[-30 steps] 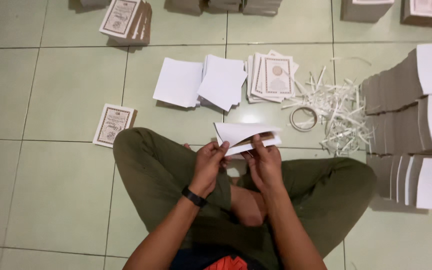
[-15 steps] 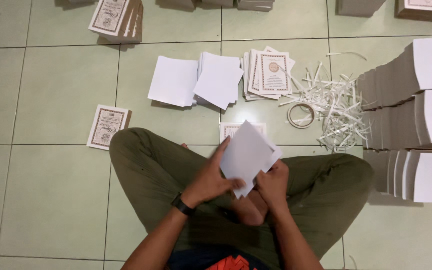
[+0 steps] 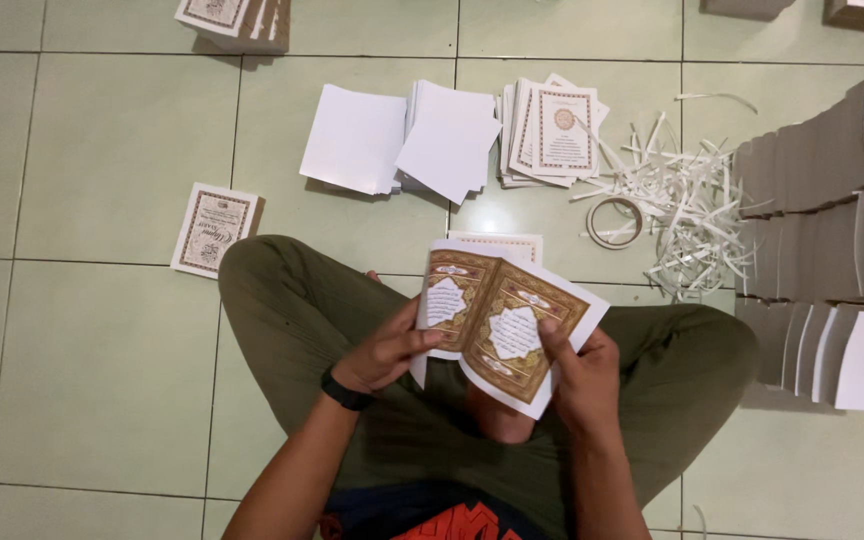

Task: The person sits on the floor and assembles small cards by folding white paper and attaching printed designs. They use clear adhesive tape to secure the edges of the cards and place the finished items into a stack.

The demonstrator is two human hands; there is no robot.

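Left hand [image 3: 384, 352] and right hand [image 3: 580, 368] each grip the open booklet [image 3: 500, 325] — brown ornate pages up; paper strips [image 3: 687, 200] nearby.

No packages, labels, signs or screens show here, only loose printed booklets and paper on the floor.

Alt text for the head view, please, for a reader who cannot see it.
Seen from above, a person sitting cross-legged on a green tiled floor holds an open booklet with ornate brown-and-gold pages in the left hand and right hand. Stacks of white sheets, bordered covers and paper strips lie ahead.
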